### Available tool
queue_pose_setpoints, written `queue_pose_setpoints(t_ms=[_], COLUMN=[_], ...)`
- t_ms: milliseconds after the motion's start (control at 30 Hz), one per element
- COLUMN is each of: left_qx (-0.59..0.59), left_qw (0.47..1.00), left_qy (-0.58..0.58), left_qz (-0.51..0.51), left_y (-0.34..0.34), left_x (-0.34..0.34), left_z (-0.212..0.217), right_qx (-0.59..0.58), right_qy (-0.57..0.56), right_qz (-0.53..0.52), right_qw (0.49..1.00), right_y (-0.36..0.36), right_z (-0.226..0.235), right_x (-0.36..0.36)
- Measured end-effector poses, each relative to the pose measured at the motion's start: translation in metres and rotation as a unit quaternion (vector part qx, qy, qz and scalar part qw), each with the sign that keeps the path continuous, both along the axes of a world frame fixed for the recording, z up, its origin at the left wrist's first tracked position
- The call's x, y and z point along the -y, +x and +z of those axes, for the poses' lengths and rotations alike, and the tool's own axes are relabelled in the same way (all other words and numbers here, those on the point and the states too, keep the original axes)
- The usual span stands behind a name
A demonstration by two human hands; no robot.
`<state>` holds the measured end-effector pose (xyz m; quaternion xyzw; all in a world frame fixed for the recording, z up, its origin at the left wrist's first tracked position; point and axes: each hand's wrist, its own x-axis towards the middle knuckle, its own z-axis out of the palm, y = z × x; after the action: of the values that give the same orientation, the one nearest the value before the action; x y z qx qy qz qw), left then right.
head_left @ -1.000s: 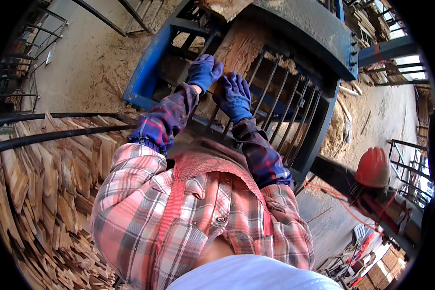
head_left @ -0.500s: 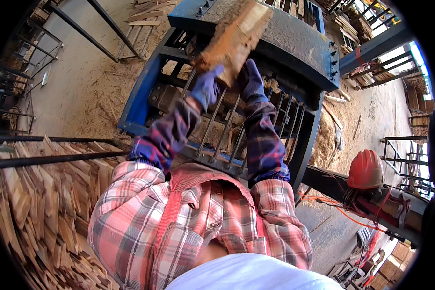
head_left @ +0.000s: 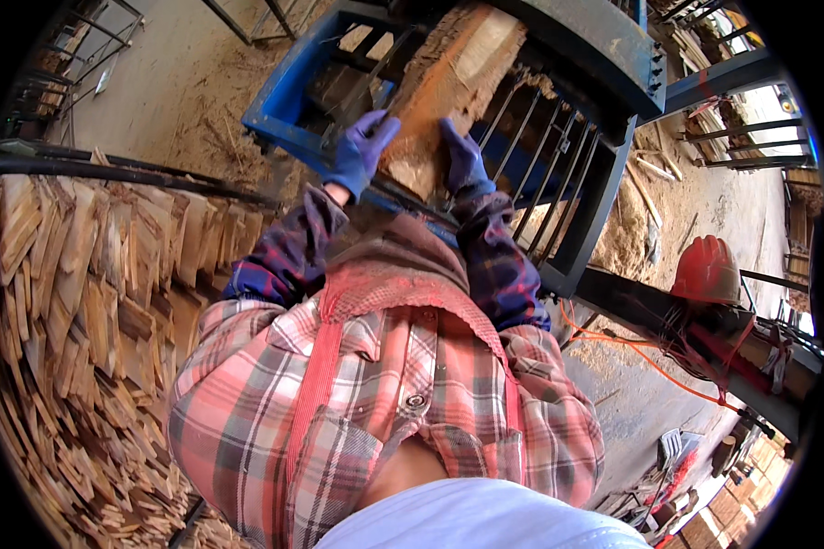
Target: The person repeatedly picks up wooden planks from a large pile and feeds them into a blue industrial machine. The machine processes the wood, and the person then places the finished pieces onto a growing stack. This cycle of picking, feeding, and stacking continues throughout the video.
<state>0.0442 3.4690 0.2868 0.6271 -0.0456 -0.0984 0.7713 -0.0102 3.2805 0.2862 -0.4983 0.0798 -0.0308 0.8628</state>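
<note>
A thick piece of timber (head_left: 453,87) with rough bark edges lies lengthwise over the metal bars of a blue machine, its near end towards me. My left hand (head_left: 362,151), in a purple-blue glove, is at the timber's left edge, thumb and fingers apart. On the other side, my right hand (head_left: 467,160), gloved alike, has its fingers stretched along the right edge; whether it presses on the wood is hard to tell. The timber's far end passes out at the top of the picture, beside the machine's dusty curved cover (head_left: 595,46).
Many split boards (head_left: 73,247) are stacked at my left behind a dark metal rail (head_left: 119,171). To the right, a red hard hat (head_left: 708,270) rests on a beam, with an orange cable (head_left: 650,352) below. Sawdust (head_left: 627,220) and offcuts lie on the floor beside the machine.
The timber has come down and nearer to me, onto the bars. Both hands have drawn back with it and now flank its near end; the left hand's fingers have spread.
</note>
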Motion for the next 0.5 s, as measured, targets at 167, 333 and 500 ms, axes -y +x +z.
queue_pose_setpoints(t_ms=[167, 333, 500], left_qx=[-0.025, 0.038, 0.418], left_qw=[0.999, 0.978, 0.714], left_qy=[0.011, 0.2, 0.555], left_qz=[-0.036, -0.043, 0.085], left_y=[0.034, 0.057, 0.014], left_x=[-0.045, -0.039, -0.009], left_z=[-0.016, 0.01, -0.028], right_qx=[-0.057, 0.007, 0.04], right_qy=[-0.046, -0.647, -0.728], right_qz=[-0.051, -0.014, -0.046], right_qw=[0.996, 0.762, 0.683], right_y=[-0.016, -0.029, -0.034], right_z=[0.034, 0.04, -0.001], right_x=[-0.051, -0.073, -0.067])
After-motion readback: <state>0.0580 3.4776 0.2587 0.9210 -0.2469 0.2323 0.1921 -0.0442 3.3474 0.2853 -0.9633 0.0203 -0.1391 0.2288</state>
